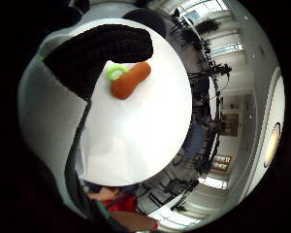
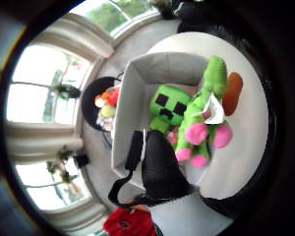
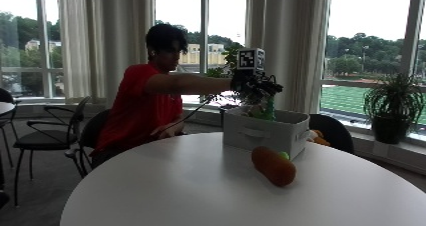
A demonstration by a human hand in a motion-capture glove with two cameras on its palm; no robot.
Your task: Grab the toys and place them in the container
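Observation:
Across the round white table (image 3: 186,186), my gloved right hand (image 3: 255,87) is stretched out above the grey fabric container (image 3: 261,133). It holds a green plush toy with pink feet (image 2: 205,115), which hangs over the container's open top (image 3: 269,108). Inside the container lies a green block-faced plush (image 2: 168,107). An orange carrot toy (image 3: 273,166) with a green ring at its end (image 1: 116,73) lies on the table beside the container. A gloved finger (image 1: 102,48) shows above the table in the little finger side view.
A black chair with several small colourful toys (image 2: 107,105) stands behind the container. Black chairs (image 3: 46,136) stand at the left. A potted plant (image 3: 393,108) sits on the window sill. The person's bare hand is down by the table's far edge.

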